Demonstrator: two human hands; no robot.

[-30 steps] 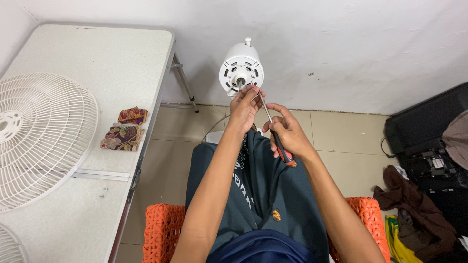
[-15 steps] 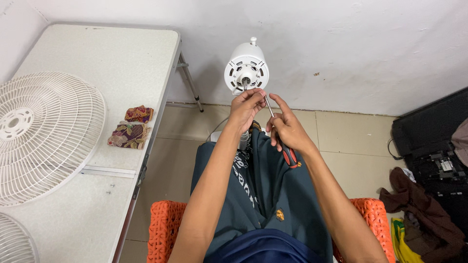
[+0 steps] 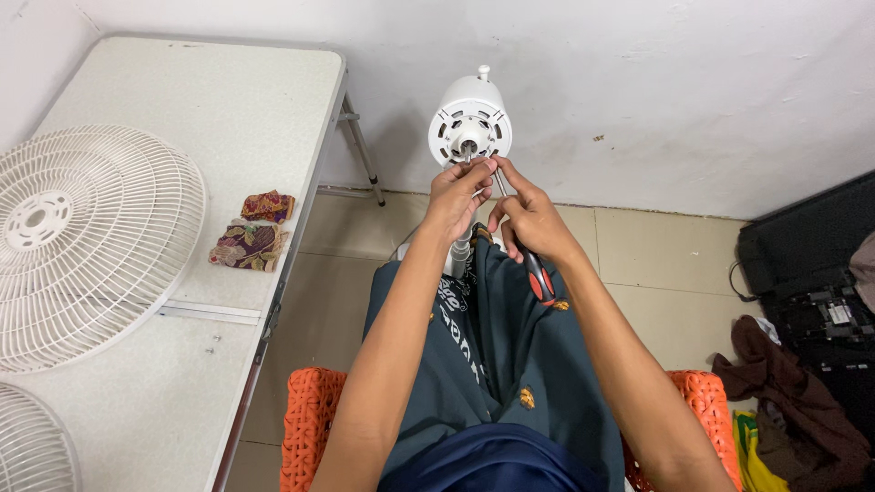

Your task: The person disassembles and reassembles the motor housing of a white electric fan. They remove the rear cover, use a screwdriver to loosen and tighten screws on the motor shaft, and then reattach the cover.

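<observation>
Right hand point(image 3: 529, 219) grip pinches screwdriver point(image 3: 524, 241) shaft; left hand point(image 3: 456, 196) fingers pressed at fan motor housing point(image 3: 469, 123) face. Risk: tip slipping off screw, jabbing left fingers; loosened screw dropping to floor.

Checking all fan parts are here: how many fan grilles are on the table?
2. One full grille lies on the white table's left side; a second grille is cut off at the bottom-left corner. Others may lie out of view.
</observation>
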